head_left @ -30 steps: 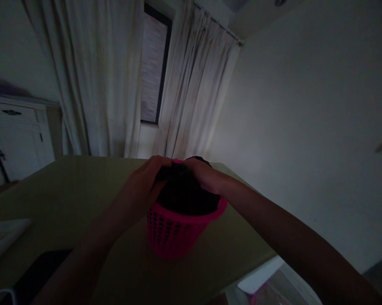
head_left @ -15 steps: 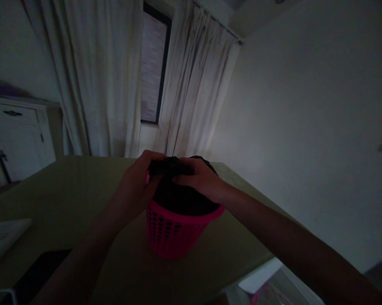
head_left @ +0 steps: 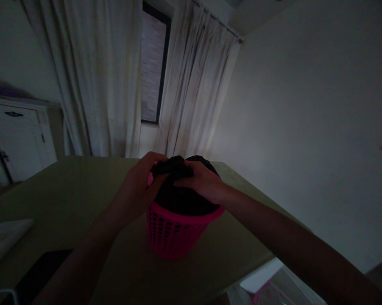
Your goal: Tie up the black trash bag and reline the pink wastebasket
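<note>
Basket (head_left: 174, 237) near tabletop (head_left: 76, 190) right edge | wider space leftward | hands (head_left: 141, 182) gripping bag (head_left: 187, 201)

The things are carried by a dull green worktop (head_left: 82, 186). Toward its right side, a pink basket (head_left: 174, 237) is stood upright. Well apart from it, a white flat item (head_left: 6, 237) is laid at the far left. Between them, nearer the viewer, a black flat item (head_left: 40, 269) is partly hidden; its left end is crossed by a pale cord (head_left: 6, 291).
</note>
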A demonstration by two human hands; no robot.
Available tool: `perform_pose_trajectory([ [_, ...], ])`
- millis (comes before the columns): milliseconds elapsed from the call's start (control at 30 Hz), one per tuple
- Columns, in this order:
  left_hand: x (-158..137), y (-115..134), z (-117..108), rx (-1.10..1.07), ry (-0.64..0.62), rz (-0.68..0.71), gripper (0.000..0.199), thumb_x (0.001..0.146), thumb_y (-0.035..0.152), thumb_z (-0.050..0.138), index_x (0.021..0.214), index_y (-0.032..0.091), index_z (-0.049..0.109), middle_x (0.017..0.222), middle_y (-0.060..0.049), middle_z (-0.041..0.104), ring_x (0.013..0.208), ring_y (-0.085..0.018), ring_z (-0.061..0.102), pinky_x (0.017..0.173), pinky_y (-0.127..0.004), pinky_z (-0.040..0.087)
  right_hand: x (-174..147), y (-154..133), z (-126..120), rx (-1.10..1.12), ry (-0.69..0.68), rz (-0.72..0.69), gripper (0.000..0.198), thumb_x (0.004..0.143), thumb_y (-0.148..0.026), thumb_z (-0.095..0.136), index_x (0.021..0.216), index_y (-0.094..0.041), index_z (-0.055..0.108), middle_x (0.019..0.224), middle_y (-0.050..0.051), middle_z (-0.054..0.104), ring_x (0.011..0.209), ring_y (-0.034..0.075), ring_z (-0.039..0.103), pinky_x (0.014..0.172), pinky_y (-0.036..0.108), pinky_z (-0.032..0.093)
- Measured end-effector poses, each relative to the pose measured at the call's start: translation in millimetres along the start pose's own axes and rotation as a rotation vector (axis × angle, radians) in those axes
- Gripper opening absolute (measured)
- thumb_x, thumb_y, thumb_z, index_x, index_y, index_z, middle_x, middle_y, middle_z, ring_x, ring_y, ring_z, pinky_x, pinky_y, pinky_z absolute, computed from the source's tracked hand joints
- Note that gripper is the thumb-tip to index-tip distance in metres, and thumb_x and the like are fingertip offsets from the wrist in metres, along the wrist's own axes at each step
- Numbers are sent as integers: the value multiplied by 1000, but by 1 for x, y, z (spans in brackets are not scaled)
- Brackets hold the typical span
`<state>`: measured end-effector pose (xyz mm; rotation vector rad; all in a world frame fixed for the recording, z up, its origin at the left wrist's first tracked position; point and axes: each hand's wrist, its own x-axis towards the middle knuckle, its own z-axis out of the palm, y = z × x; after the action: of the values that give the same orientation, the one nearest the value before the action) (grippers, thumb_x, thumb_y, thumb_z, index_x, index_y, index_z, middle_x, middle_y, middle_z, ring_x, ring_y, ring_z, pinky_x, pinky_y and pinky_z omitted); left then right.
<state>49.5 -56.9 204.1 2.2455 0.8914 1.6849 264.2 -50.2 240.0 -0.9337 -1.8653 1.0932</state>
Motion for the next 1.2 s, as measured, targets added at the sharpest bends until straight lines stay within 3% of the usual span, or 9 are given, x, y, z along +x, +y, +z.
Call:
perform_pose_trajectory([
  [133,0,-2,-1,-46,-29,-80,15,103,32,64,116,25,64,101,-3,78,93,-23,77,74,-33,56,-2,-4,-4,-137,-27,-43,29,88,-39,84,110,-22,80,105,3,80,98,22,72,96,39,56],
  [300,0,0,-5,-44,-61,-101,15,102,32,62,115,25,66,99,0,77,92,-21,74,76,-31,55,-4,-9,-5,-273,-49,-107,35,105,-52,60,103,-21,77,106,4,78,103,23,70,96,38,53],
  [500,0,5,-6,-72,-129,-100,15,105,38,64,111,26,71,98,2,78,93,-18,72,80,-29,53,-1,-9,-4,-468,189,-116,38,108,-39,43,79,-22,59,84,3,69,82,19,63,78,34,45],
  [667,1,6,-8,-70,-173,-75,16,104,37,63,100,25,72,88,3,76,84,-17,70,74,-29,50,2,0,-12,-567,401,-84,36,107,-35,37,77,-22,54,79,3,64,78,18,59,74,33,41],
  [767,4,-4,-17,-88,-66,-158,22,101,42,66,90,23,70,82,1,75,79,-18,69,68,-29,50,3,9,-30,-642,451,-11,37,106,-35,37,77,-22,56,84,8,68,82,21,62,77,35,43],
  [900,12,-29,-35,-198,271,-382,22,90,45,74,85,24,68,68,1,70,64,-18,64,56,-30,44,2,23,-65,-827,458,142,36,100,-31,43,68,-22,55,79,11,68,78,23,61,77,37,44],
  [967,16,-37,-41,-232,376,-469,21,89,43,74,83,25,67,64,1,67,60,-17,61,54,-30,42,1,27,-78,-878,451,172,39,100,-33,43,64,-22,53,72,10,64,72,21,59,73,37,43],
  [1100,20,-39,-41,-257,406,-477,21,89,42,74,81,26,64,63,1,65,58,-17,60,56,-32,47,-1,27,-81,-862,450,175,37,97,-35,45,64,-21,57,70,9,64,71,21,60,72,38,44],
  [1200,20,-41,-38,-278,338,-409,22,87,44,76,85,25,64,70,0,69,64,-18,66,60,-32,53,1,17,-69,-616,500,162,32,95,-33,45,71,-20,61,78,10,70,75,21,65,74,37,48],
])
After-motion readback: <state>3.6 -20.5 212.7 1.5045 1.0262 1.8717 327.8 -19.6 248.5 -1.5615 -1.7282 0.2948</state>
